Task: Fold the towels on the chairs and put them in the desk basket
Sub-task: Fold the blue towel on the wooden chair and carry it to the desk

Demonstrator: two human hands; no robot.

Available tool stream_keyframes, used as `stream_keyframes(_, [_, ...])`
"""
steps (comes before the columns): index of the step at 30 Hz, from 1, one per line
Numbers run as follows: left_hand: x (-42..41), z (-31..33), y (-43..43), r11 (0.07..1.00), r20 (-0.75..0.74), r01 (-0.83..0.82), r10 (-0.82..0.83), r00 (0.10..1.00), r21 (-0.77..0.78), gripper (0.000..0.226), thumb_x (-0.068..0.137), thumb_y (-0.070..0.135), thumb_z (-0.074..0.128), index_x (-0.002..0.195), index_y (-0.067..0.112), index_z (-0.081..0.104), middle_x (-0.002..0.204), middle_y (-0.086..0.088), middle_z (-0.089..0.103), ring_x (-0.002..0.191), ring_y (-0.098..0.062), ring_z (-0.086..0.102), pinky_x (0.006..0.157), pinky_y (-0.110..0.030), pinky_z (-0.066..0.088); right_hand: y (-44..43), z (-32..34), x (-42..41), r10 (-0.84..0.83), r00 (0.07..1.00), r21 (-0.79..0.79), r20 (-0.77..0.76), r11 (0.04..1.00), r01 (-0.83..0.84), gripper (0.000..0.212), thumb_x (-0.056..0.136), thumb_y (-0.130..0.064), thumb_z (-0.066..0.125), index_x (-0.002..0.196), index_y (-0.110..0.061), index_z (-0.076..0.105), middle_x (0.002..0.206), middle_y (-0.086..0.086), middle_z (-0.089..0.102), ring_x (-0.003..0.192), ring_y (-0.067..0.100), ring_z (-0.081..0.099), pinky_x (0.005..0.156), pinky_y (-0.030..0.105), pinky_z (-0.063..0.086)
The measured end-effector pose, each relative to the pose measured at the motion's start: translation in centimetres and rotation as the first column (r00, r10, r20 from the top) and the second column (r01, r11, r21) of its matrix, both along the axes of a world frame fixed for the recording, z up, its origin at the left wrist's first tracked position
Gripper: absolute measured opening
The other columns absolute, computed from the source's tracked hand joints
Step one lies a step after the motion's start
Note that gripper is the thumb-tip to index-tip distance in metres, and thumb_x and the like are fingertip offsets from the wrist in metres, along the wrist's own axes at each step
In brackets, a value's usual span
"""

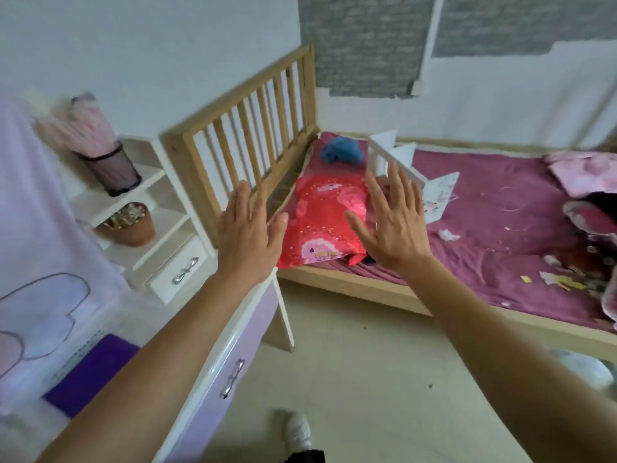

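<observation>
White walls and a patch of grey brick-pattern paper are seen behind a bed (500, 202) with a purple sheet and a slatted wooden headboard (253, 128). A red pillow (320, 222) lies at the head of the bed, and a crumpled blue cloth (340, 150) beyond it; whether that cloth is a towel cannot be told. At the lower left a lilac surface (213, 379) with a drawer is seen, and on it a translucent basket (110, 315). A folded purple towel (90, 372) lies flat inside the basket. No chair is in view, and no unfolded towel can be made out.

Both hands are empty and held out in the air with the fingers straight and spread. The left hand (247, 235) is raised above the far corner of the surface, in front of the headboard. The right hand (394, 222) is raised over the edge of the bed, in front of the pillow. Nothing is touched by either.

The purple towel lies well behind and below the left hand, close to the left forearm, and well apart from the right hand.

A towel of this kind is judged to be light, soft and limp, neither fragile nor slippery. Unfolded, it would best be taken at two corners of one edge, so that it hangs straight. Once folded, it would best be carried with fingers beneath and thumbs on top, so that the layers are not shed.
</observation>
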State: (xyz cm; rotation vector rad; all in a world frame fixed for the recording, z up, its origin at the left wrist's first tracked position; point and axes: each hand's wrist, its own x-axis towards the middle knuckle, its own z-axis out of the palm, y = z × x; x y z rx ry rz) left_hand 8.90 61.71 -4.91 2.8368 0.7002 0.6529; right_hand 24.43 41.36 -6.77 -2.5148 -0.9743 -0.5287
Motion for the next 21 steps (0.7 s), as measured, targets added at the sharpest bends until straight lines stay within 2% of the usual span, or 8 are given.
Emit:
stream_keyframes(5, [11.4, -0.2, -12.4, 0.964, -0.041, 0.266, -0.266, 0.963, -0.009, 0.069, 0.1, 0.059, 0.019, 0.157, 0.022, 0.011, 0.165, -0.009, 0.0, 0.152, -0.026, 0.001, 0.122, -0.048, 0.008, -15.6, -1.0, 4.8, -0.3, 0.954, 0.015, -0.004, 0.954, 0.3, 0.083, 0.097, -0.073, 0.025, 0.161, -0.024, 0.005, 0.166, 0.017, -0.008, 0.154, 0.031, -0.006, 0.124, 0.052, 0.003])
stream_keyframes(8, [18.8, -1.3, -22.1, 0.878, -0.069, 0.478, -0.479, 0.875, -0.025, 0.07, 0.1, 0.059, 0.017, 0.157, 0.019, 0.013, 0.165, -0.012, 0.002, 0.152, -0.029, 0.002, 0.122, -0.05, 0.011, -26.3, -2.4, 7.0, -0.502, 0.865, 0.021, -0.023, 0.864, 0.502, 0.083, 0.096, -0.071, 0.03, 0.16, -0.023, 0.01, 0.166, 0.018, -0.003, 0.154, 0.032, -0.002, 0.124, 0.053, 0.005])
stream_keyframes(10, [22.2, -1.7, -26.8, 0.836, -0.052, 0.547, -0.549, 0.834, -0.038, 0.071, 0.099, 0.06, 0.017, 0.157, 0.018, 0.016, 0.165, -0.013, 0.004, 0.152, -0.03, 0.004, 0.122, -0.051, 0.013, -31.3, -2.9, 7.7, -0.547, 0.837, 0.029, -0.014, 0.837, 0.547, 0.082, 0.096, -0.07, 0.034, 0.16, -0.022, 0.017, 0.166, 0.019, 0.003, 0.154, 0.034, 0.003, 0.123, 0.055, 0.01])
stream_keyframes(13, [29.3, -2.9, -39.0, 0.709, -0.056, 0.698, -0.704, 0.708, -0.1, 0.069, 0.1, 0.059, 0.019, 0.157, 0.021, 0.011, 0.165, -0.011, -0.002, 0.152, -0.028, -0.001, 0.122, -0.051, 0.008, -43.0, -3.5, 10.0, -0.695, 0.718, 0.009, -0.025, 0.718, 0.696, 0.079, 0.096, -0.067, 0.037, 0.158, -0.019, 0.023, 0.166, 0.02, 0.008, 0.153, 0.035, 0.008, 0.123, 0.054, 0.013])
stream_keyframes(16, [34.8, -3.0, -51.6, 0.545, -0.046, 0.821, -0.837, 0.545, -0.171, 0.071, 0.1, 0.059, 0.019, 0.157, 0.02, 0.01, 0.165, -0.011, -0.004, 0.152, -0.028, -0.003, 0.122, -0.05, 0.005, -54.3, -2.8, 10.7, -0.831, 0.555, -0.033, -0.042, 0.556, 0.83, 0.081, 0.095, -0.07, 0.033, 0.159, -0.022, 0.02, 0.166, 0.017, 0.004, 0.154, 0.032, 0.004, 0.124, 0.052, 0.011])
stream_keyframes(18, [37.1, -2.8, -59.5, 0.432, -0.023, 0.883, -0.9, 0.436, -0.183, 0.075, 0.096, 0.062, 0.017, 0.157, 0.017, 0.015, 0.165, -0.013, 0.0, 0.152, -0.029, 0.0, 0.122, -0.049, 0.006, -60.8, -2.2, 10.0, -0.889, 0.458, -0.038, -0.009, 0.458, 0.888, 0.081, 0.094, -0.071, 0.031, 0.158, -0.022, 0.021, 0.167, 0.016, 0.004, 0.154, 0.031, 0.003, 0.124, 0.052, 0.01])
stream_keyframes(20, [38.0, -2.0, -68.2, 0.295, -0.031, 0.941, -0.955, 0.294, -0.163, 0.074, 0.097, 0.06, 0.019, 0.157, 0.017, 0.017, 0.165, -0.012, 0.002, 0.152, -0.028, 0.001, 0.122, -0.048, 0.008, -67.8, -1.5, 8.0, -0.951, 0.309, -0.039, -0.005, 0.309, 0.95, 0.082, 0.094, -0.072, 0.03, 0.158, -0.021, 0.023, 0.166, 0.017, 0.005, 0.154, 0.032, 0.005, 0.124, 0.052, 0.012])
stream_keyframes(21, [38.2, -1.6, -70.7, 0.252, -0.025, 0.954, -0.967, 0.252, -0.164, 0.071, 0.099, 0.058, 0.021, 0.157, 0.017, 0.017, 0.165, -0.012, 0.002, 0.152, -0.027, 0.001, 0.122, -0.048, 0.008, -69.7, -1.4, 7.1, -0.965, 0.262, -0.029, -0.001, 0.261, 0.965, 0.082, 0.094, -0.071, 0.029, 0.158, -0.02, 0.022, 0.166, 0.017, 0.005, 0.154, 0.033, 0.006, 0.123, 0.052, 0.012])
